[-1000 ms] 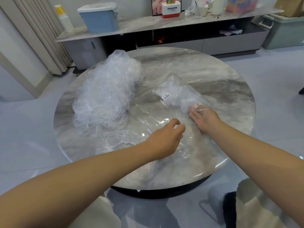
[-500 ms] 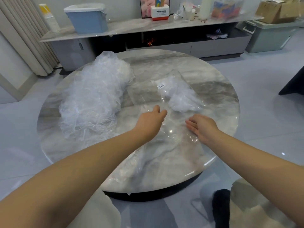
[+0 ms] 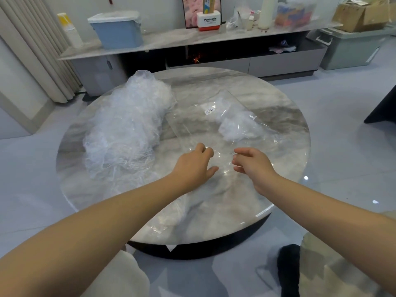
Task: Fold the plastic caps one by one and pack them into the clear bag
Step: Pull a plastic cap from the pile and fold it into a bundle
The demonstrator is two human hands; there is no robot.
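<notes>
A clear bag (image 3: 199,125) with a small white label lies flat on the round marble table (image 3: 285,116). A bunch of folded plastic caps (image 3: 237,127) sits inside it at the right. A big heap of loose crinkled caps (image 3: 126,129) lies on the table's left side. My left hand (image 3: 195,166) and my right hand (image 3: 255,166) face each other over the bag's near end, fingers curled on the shiny film of its mouth. One more translucent cap (image 3: 171,215) lies near the front edge, partly under my left forearm.
Behind the table runs a low marble-topped cabinet (image 3: 171,39) holding a blue bin (image 3: 117,31), a white-and-red box and bottles. A grey storage box (image 3: 351,48) stands on the floor at the far right. Curtains hang at the far left.
My right hand has drawn back out of the bag, leaving the folded caps inside. Both hands now meet at the bag's near end. The camera has tilted and moved back.
</notes>
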